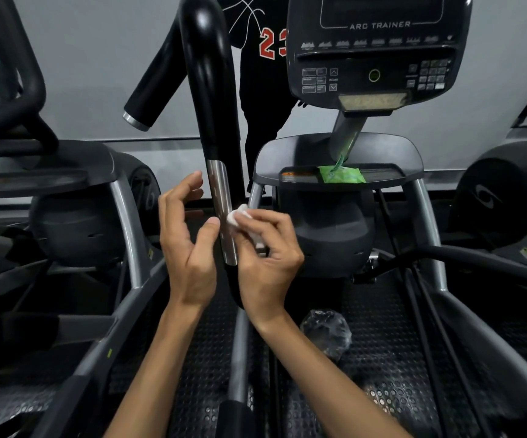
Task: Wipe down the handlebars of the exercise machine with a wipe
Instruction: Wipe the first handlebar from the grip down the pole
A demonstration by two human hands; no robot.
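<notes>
Wipe on handlebar sensor strip, frame centre.
Left hand (186,245) released, fingers loosely spread, thumb touching the handlebar (221,213) steel strip. Right hand (266,254) pinches white wipe (236,216) against the strip's right side. Right of that: green wipe pack (341,175) on tray; console (379,49) upper right reads "ARC TRAINER", "INCLINE".
</notes>
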